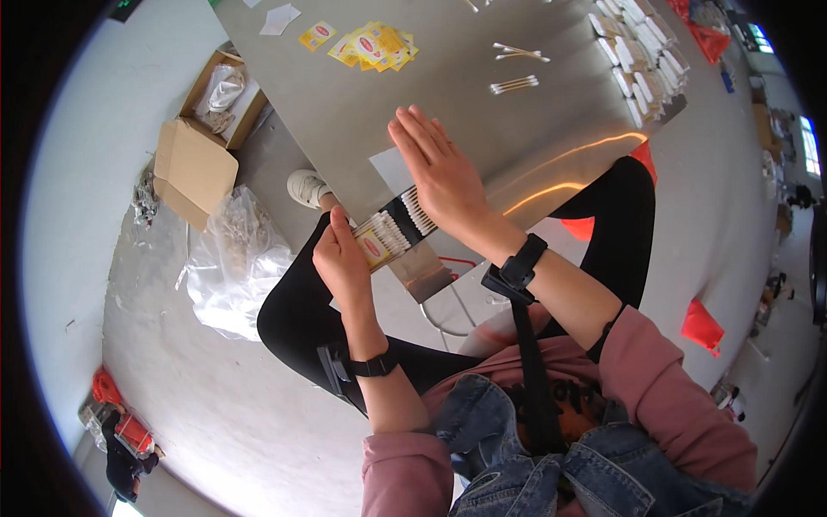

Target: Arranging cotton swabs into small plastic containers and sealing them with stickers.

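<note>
Left grip holds a cotton-swab pack with a yellow card; outstretched right grip partly covers more swabs; yellow packets lie at the metal counter's far left.

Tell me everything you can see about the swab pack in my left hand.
The swab pack holds white-tipped swabs in a row, with a yellow-and-red card at its left end. It slants in the picture, near the edge of the shiny grey table. The left hand grips its left side. I can't tell whether it is wrapped.
</note>
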A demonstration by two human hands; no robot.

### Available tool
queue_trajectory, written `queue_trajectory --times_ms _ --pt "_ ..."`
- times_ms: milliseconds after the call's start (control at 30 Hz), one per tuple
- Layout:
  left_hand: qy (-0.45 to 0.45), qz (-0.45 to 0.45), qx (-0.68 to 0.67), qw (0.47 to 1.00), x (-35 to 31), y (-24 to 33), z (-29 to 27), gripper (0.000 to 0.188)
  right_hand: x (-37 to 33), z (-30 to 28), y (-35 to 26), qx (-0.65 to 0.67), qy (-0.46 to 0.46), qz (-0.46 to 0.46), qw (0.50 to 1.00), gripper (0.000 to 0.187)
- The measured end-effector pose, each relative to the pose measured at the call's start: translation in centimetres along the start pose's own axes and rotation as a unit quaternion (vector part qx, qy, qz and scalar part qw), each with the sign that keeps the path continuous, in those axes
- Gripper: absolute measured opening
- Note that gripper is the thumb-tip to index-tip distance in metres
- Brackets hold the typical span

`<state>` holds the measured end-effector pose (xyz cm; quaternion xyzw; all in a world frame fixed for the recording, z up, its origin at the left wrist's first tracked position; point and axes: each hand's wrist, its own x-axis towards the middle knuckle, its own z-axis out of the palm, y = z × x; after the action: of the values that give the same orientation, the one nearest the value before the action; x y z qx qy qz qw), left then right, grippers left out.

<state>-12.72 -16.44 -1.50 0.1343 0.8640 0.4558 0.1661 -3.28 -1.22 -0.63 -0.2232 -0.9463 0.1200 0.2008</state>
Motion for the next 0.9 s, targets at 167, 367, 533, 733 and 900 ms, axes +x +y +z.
queue_trajectory --times_ms 167,367,533,733,900 --pt "-0.026 -0.009 -0.065 0.998 0.2 -1.1 0.4 0.059 0.4 0.4 -1.0 0.002 -0.006 -0.007 1.000 0.047" --pt "-0.032 -0.005 -0.104 0.994 0.3 -1.5 0.8 0.058 0.4 1.0 -1.8 0.051 0.002 0.002 0.999 0.059" --pt "-0.032 -0.004 -0.104 0.994 0.3 -1.5 0.7 0.058 0.5 1.1 -1.6 0.003 0.002 -0.014 1.000 0.047" --pt "-0.032 -0.012 -0.097 0.995 0.2 -1.3 0.7 0.058 0.5 0.8 -1.8 0.005 -0.001 -0.017 1.000 0.046" --pt "-0.026 -0.001 -0.080 0.996 0.2 -1.0 0.7 0.058 0.4 1.0 -2.2 0.009 0.000 -0.020 1.000 0.045"
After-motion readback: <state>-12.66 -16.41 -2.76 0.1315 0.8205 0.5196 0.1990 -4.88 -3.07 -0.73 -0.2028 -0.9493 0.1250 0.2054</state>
